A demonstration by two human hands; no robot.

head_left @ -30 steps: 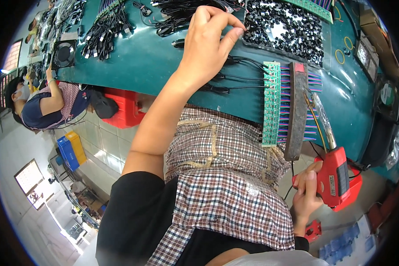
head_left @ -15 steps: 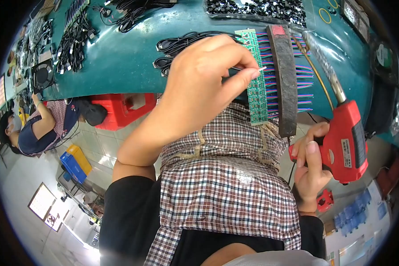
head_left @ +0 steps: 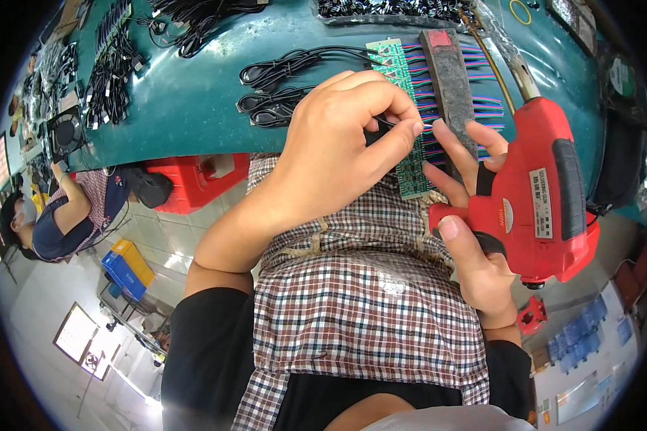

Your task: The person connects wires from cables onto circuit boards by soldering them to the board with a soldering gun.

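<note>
Though two hands, one soldering gun.

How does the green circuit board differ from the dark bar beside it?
The green circuit board has a busy, detailed face; the dark bar is plain except for a red end patch. The board looks flat, the bar thick and blocky. Both are long and lie roughly parallel.

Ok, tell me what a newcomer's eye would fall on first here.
First, the red gun, big and bright at the right, held in the right hand. Next, the left hand near the centre, thumb and finger pinched over the green board. Then the dark bar, red-marked at its far end, lying across the coloured wires just right of that board.
</note>
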